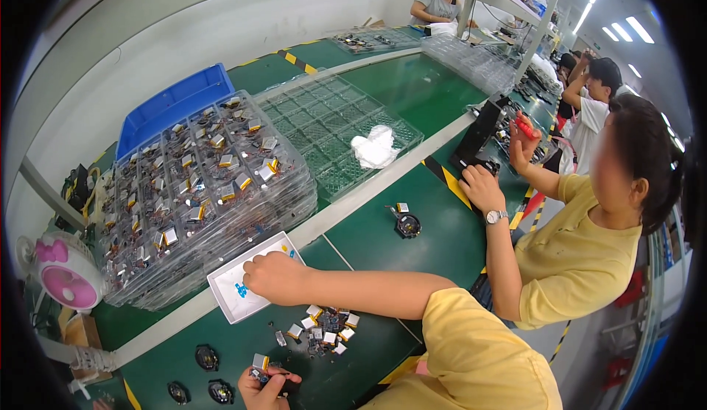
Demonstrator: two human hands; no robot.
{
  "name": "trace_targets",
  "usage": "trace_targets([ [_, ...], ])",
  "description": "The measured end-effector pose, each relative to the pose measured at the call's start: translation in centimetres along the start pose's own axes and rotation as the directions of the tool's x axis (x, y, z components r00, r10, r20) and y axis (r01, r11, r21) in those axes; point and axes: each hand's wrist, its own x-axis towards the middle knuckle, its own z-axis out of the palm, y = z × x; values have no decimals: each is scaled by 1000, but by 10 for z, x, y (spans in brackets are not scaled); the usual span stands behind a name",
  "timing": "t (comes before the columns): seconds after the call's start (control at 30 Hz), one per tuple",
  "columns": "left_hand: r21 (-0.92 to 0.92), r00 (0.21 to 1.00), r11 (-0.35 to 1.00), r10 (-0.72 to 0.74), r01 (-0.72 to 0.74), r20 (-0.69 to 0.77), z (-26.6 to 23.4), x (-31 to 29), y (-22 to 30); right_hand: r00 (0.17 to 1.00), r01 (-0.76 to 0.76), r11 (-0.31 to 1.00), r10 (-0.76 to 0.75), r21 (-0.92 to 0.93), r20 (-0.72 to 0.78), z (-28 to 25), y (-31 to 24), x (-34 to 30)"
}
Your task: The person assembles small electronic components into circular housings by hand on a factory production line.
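My left hand (pixel 259 394) is at the bottom edge, its fingers pinched on a small silver battery with a circuit board (pixel 261 362). My right arm reaches across the bench to a shallow white tray (pixel 234 316). Over that tray my right hand (pixel 276 276) has its fingers curled down and closed; whatever they grip is hidden. Small blue pieces (pixel 241 290) lie in the tray beside the fingertips. Between my two hands sits a loose pile of batteries with boards (pixel 324 335). Several round black casings (pixel 207 357) rest on the green bench left of my left hand.
Stacked clear trays (pixel 213 181) full of battery boards stand behind the white tray, with a blue bin (pixel 173 108) beyond. A pink-and-white fan (pixel 68 274) is at left. Another round casing (pixel 407 224) lies toward a co-worker (pixel 589 240) on the right.
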Motion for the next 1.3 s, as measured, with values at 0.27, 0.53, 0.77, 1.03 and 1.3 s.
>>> trace_targets([
  [0.27,-46,999,999,-19,17,-33,10,-1,5,993,40,999,-39,-9,112,-16,6,1],
  [0.53,-128,997,991,-53,45,-60,-3,2,-2,977,76,881,27,467,-210,-49,-53,-46],
  [0.77,-111,985,991,64,-82,-159,-4,9,-17,952,149,723,79,674,-296,-36,-96,-82],
  [1.03,-139,992,990,-2,-15,-125,-2,6,-16,964,130,715,72,687,-258,-40,-96,-86],
  [1.3,-66,991,994,-82,89,101,9,3,-4,939,-31,675,272,737,-209,-43,-91,-96],
])
